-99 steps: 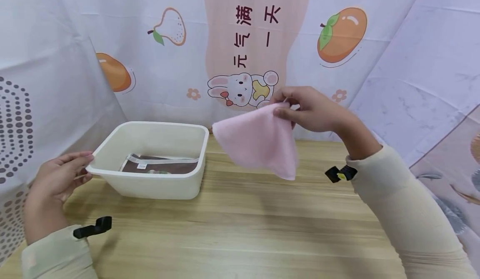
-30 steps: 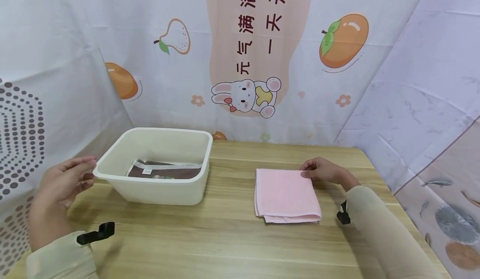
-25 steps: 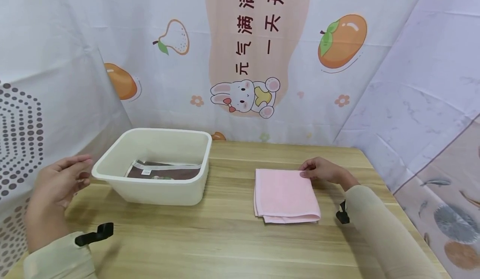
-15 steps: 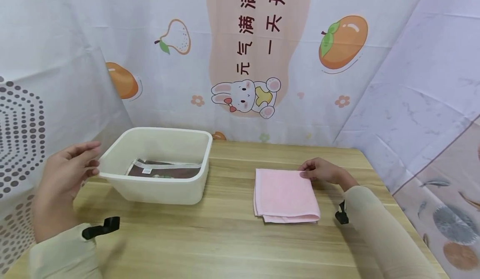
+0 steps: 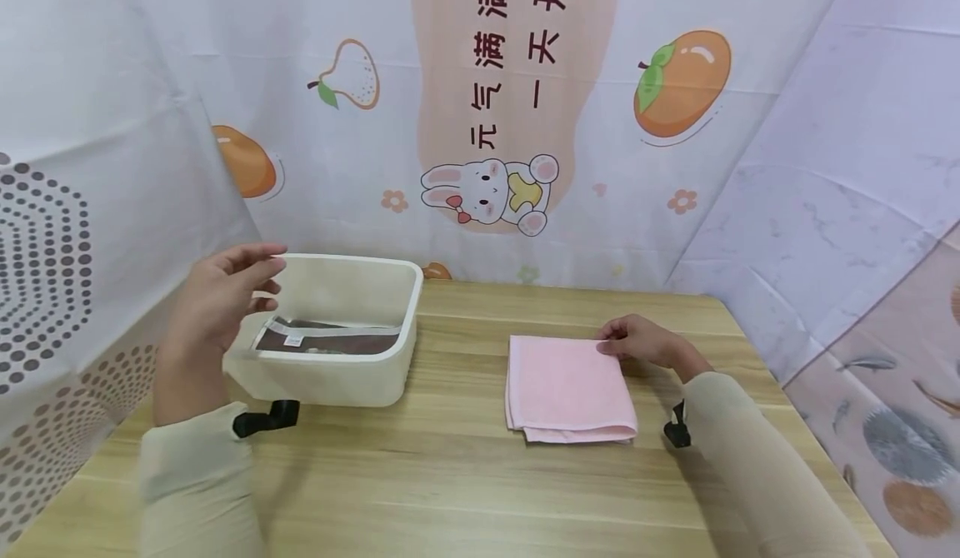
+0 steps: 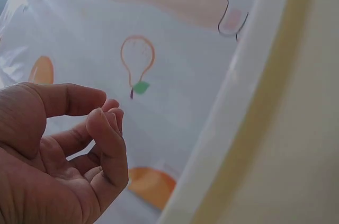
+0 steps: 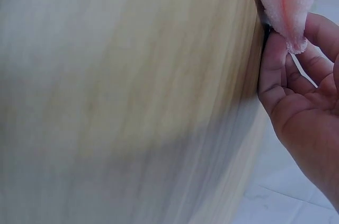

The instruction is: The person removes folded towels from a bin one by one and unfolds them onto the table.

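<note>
A pink towel (image 5: 573, 387), folded into a square, lies flat on the wooden table. My right hand (image 5: 647, 343) pinches its far right corner; the right wrist view shows thumb and fingers (image 7: 276, 57) on either side of the fluffy towel edge (image 7: 288, 7). On the left, my left hand (image 5: 217, 312) hovers over the left side of a cream plastic basin (image 5: 330, 381) and hides part of its rim. The left wrist view has this hand (image 6: 69, 144) loosely curled with nothing in it, beside the basin's rim (image 6: 233, 97).
Inside the basin lies a flat dark brown item (image 5: 367, 343) with a pale strip and a small white label. A printed white curtain (image 5: 322, 166) hangs behind the table (image 5: 450, 483) and along both sides.
Earlier the right hand held the towel up in the air; now it is folded on the table. The left hand has left the basin's left rim and moved right and up over it.
</note>
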`<state>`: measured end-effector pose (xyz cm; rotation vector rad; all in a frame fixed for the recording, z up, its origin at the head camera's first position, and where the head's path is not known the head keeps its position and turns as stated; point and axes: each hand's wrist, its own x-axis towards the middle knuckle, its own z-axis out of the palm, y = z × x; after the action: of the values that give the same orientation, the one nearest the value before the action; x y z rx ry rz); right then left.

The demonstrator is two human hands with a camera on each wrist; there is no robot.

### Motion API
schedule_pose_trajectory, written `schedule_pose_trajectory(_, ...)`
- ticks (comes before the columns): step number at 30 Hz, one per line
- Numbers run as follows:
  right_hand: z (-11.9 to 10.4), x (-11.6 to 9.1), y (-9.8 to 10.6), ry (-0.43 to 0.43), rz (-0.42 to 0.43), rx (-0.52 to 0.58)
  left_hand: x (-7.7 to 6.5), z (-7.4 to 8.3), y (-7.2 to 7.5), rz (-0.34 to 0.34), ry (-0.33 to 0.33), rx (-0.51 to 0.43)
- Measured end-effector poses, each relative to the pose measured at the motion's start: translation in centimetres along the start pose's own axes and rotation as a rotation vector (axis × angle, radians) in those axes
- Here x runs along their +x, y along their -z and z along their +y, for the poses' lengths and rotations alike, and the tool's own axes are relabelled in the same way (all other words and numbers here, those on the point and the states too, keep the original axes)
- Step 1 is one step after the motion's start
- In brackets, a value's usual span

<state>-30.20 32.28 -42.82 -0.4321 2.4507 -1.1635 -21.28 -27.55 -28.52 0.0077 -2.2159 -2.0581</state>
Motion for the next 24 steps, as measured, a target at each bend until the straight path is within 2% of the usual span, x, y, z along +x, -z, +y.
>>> schedule_pose_trajectory(7, 0.1, 0.1, -0.1, 0.003, 0.026, -0.034, 1.0, 0.8, -4.9, -0.123, -0.030, 0.027)
schedule_pose_trajectory(11, 0.1, 0.1, -0.2, -0.012, 0.029, -0.036, 1.5, 1.0, -8.5, -0.181, -0.031, 0.092)
schedule_pose_trajectory(15, 0.2, 0.1, -0.3, -0.042, 0.034, -0.027, 2.0, 0.9, -12.1, -0.254, -0.026, 0.092)
schedule_pose_trajectory(19, 0.1, 0.1, -0.4, -0.046, 0.036, -0.032, 2.1, 1.0, -15.4, -0.323, -0.056, 0.080)
schedule_pose_trajectory(24, -0.3, 0.2, -0.4, -0.048, 0.041, -0.036, 1.9, 1.0, -19.4, -0.409, -0.095, 0.113)
